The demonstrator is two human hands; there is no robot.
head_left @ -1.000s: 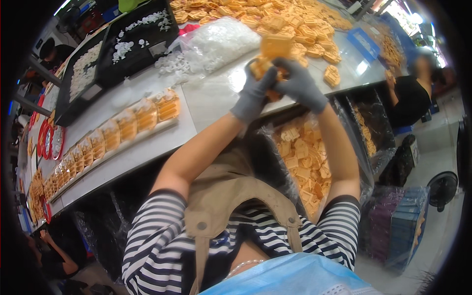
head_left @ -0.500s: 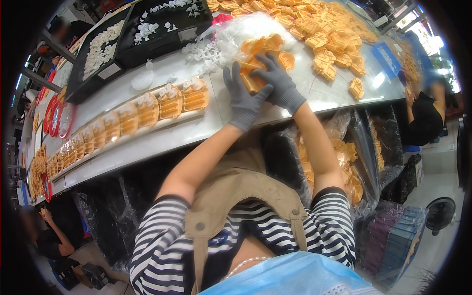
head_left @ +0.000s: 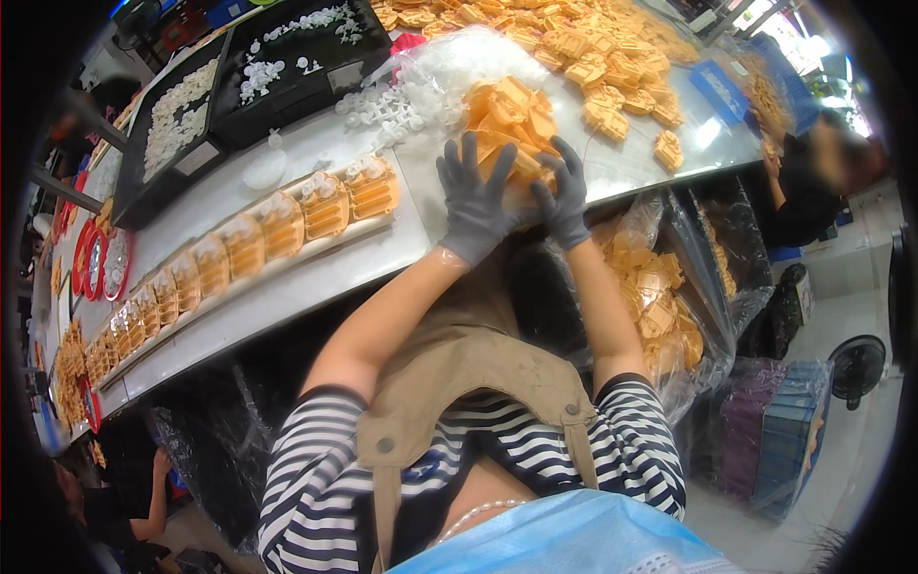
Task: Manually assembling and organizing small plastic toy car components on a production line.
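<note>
1. Left hand, in a grey knit glove (head_left: 475, 201): open, fingers spread, set against the near left side of a small pile of orange-yellow moulded plastic parts (head_left: 512, 115).
2. Right hand, in a matching grey glove (head_left: 566, 196): open and curved, thumb apart from the fingers, at the near right side of the same pile. Firm contact at each fingertip cannot be told.
3. Small pile: located on the pale, smooth-topped table (head_left: 622, 172), near its front edge, directly ahead of both palms.
4. Left of the pile: a long row of orange-yellow plastic parts topped with translucent white pieces (head_left: 245, 251), running along the table's front edge.
5. Behind the row: two black rectangular trays (head_left: 277, 117) containing small white pieces.
6. Behind the pile: a clear plastic bag of white pieces (head_left: 473, 57), with loose white pieces (head_left: 382, 113) beside it.
7. Far right: a large heap of orange-yellow parts (head_left: 622, 67); one single part (head_left: 667, 149) lies apart from it.
8. Below the table edge, beside the right forearm: more orange-yellow parts (head_left: 658, 311) inside a clear plastic liner.
</note>
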